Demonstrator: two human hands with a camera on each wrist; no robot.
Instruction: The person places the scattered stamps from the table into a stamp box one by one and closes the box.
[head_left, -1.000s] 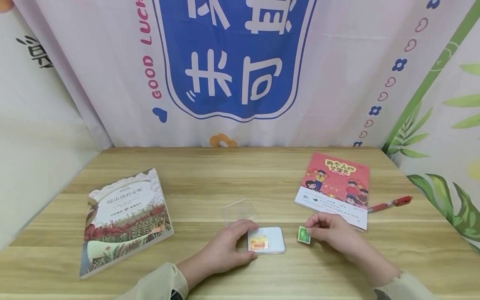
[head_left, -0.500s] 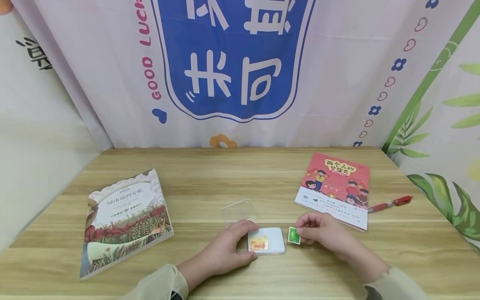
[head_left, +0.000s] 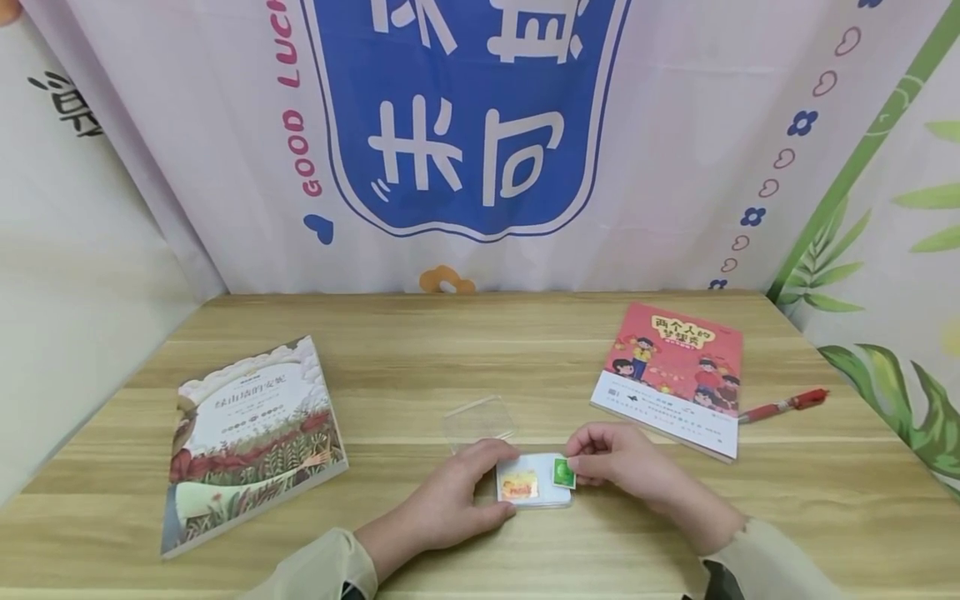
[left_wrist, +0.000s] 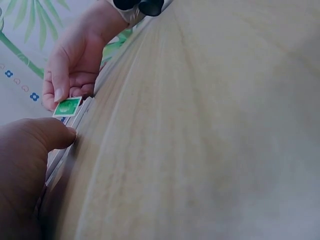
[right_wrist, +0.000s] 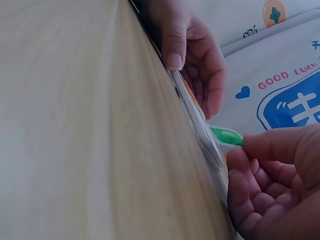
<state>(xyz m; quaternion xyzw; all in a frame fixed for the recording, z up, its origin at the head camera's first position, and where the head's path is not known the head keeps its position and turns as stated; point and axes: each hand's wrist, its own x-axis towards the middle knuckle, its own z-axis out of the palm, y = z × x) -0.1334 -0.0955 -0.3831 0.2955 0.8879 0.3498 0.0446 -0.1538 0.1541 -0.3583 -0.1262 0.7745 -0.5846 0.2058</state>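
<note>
A small flat white case [head_left: 543, 497] lies on the table in the head view, a yellow-orange stamp-like piece [head_left: 519, 485] on its left part. My left hand [head_left: 452, 490] holds the case by its left end, thumb at the near edge and fingers at the far one. Between thumb and index finger, my right hand [head_left: 626, 461] pinches a small green stamp-like square [head_left: 564, 473] with a white border, over the case's right end. In the right wrist view the green square [right_wrist: 226, 136] tilts slightly above the case [right_wrist: 197, 125]; whether they touch I cannot tell.
A clear plastic lid [head_left: 480, 421] lies just behind the case. One illustrated book [head_left: 255, 442] lies at the left. A red book [head_left: 671, 375] and a red pen [head_left: 783, 406] lie at the right. Printed curtains [head_left: 660, 183] hang behind the wooden table [head_left: 405, 350].
My right hand has moved left with the green square, from the bare table beside the case to over its right end. The left hand has stayed on the case.
</note>
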